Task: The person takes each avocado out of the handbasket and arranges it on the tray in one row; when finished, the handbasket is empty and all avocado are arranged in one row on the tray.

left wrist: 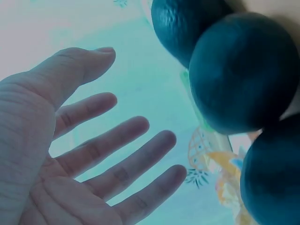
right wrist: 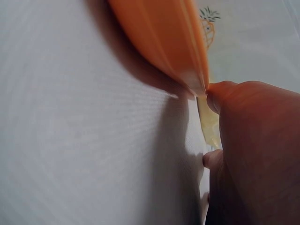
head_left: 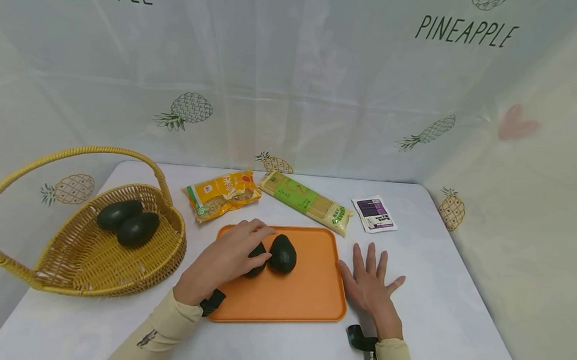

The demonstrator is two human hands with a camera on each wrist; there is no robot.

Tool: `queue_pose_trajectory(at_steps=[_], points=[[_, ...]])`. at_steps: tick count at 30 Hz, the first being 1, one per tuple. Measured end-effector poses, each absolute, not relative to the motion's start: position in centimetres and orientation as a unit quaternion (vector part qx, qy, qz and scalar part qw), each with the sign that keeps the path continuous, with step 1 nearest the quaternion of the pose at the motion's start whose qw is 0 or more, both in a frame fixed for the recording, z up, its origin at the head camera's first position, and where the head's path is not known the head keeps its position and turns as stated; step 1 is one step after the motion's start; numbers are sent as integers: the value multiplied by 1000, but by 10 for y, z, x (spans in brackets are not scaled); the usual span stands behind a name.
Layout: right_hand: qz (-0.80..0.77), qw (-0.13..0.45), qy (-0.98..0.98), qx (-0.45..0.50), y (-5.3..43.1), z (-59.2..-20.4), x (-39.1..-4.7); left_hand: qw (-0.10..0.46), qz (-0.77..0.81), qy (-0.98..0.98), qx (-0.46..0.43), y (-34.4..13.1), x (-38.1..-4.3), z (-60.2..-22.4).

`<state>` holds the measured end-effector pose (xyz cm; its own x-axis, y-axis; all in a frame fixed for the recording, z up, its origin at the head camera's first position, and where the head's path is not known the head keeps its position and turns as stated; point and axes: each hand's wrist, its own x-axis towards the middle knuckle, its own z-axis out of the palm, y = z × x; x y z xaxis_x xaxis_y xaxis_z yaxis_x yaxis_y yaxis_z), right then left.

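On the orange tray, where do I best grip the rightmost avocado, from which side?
I'd grip the rightmost avocado round its wide near end, probably from above and right: it narrows toward the far end, its right side lies open, and another avocado and the left hand crowd its left.

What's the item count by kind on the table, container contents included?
Yellow woven handled basket: 1
Orange rectangular tray: 1
Printed rectangular packets: 3
Dark green oval avocados: 5 (2 in basket, 3 on tray; one shows only in left wrist view)
Total: 10
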<state>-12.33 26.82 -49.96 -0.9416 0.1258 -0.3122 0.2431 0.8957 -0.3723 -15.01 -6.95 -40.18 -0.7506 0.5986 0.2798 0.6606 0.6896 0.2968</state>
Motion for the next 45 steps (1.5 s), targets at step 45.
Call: queue_pose_trajectory(at_steps=[45], points=[[-203,153,962,96,270,-500,-126,128,-166,-934,-290,-201,-140,-403]])
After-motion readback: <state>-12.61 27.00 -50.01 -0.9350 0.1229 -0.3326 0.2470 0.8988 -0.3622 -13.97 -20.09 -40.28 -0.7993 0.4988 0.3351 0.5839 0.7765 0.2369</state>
